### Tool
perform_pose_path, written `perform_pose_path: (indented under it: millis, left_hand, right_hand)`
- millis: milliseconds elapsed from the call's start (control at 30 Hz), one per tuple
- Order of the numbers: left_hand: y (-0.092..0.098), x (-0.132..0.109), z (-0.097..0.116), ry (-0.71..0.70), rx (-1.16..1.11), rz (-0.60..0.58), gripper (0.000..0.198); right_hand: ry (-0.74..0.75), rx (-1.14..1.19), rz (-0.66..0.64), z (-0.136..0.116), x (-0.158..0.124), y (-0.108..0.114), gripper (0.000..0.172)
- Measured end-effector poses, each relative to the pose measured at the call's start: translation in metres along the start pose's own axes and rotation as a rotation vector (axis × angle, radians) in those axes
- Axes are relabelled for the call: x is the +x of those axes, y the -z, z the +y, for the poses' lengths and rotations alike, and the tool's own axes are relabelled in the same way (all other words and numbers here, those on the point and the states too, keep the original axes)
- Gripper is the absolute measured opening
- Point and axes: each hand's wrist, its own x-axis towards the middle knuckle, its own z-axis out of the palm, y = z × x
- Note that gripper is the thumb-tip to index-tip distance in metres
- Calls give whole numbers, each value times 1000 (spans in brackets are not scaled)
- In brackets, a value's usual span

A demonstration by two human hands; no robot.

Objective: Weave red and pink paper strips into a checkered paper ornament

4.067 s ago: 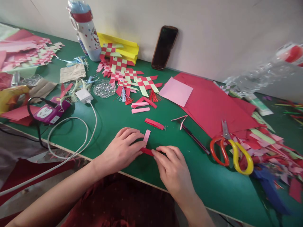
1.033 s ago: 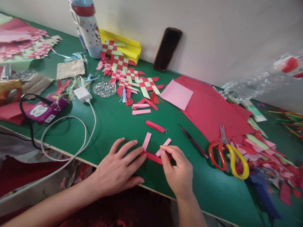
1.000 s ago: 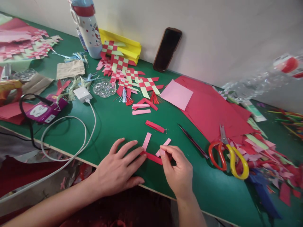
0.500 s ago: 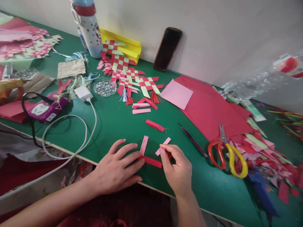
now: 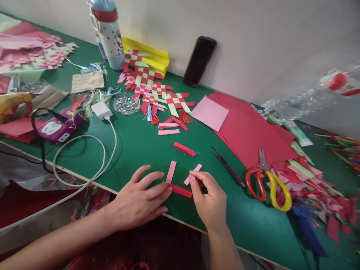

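My left hand (image 5: 140,198) lies flat on the green table (image 5: 135,146), fingers spread, its fingertips pressing the left end of a folded red paper strip (image 5: 181,191). A pink strip (image 5: 171,171) sticks up from under that red strip, just past my left fingertips. My right hand (image 5: 209,200) is pinched on a second pink strip (image 5: 194,172) that slants up to the right of the red one. Another folded red strip (image 5: 184,149) lies a little farther back.
Woven red and pale-green paper pieces (image 5: 157,92) lie behind, beside a drinking bottle (image 5: 108,33), a dish of googly eyes (image 5: 126,104) and a leaning phone (image 5: 199,60). Red sheets (image 5: 250,131), scissors (image 5: 268,183), a pen (image 5: 227,167) and scraps lie right. A charger cable (image 5: 84,157) loops left.
My right hand has picked up a second pink strip and holds it by the red strip. My left hand has flattened. The view has drifted slightly.
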Motion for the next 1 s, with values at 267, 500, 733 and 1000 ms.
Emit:
perform_pose_path:
  millis: [267,500,733,1000]
  left_hand:
    - [9,-5,-2,-53,73,-146,58]
    - [7,-6,-6,-60,47,-144,57]
    - [11,-4,-8,-57,-22,-120,56]
    - [14,-2,-8,-43,-47,-102,52]
  right_hand:
    - [153,-117,-94,-10,39,29,12]
    - [128,-342,-22,20,133,26,16]
    - [82,-303,-252,20,123,7,22]
    - [4,-272,-389,17,97,-2,26]
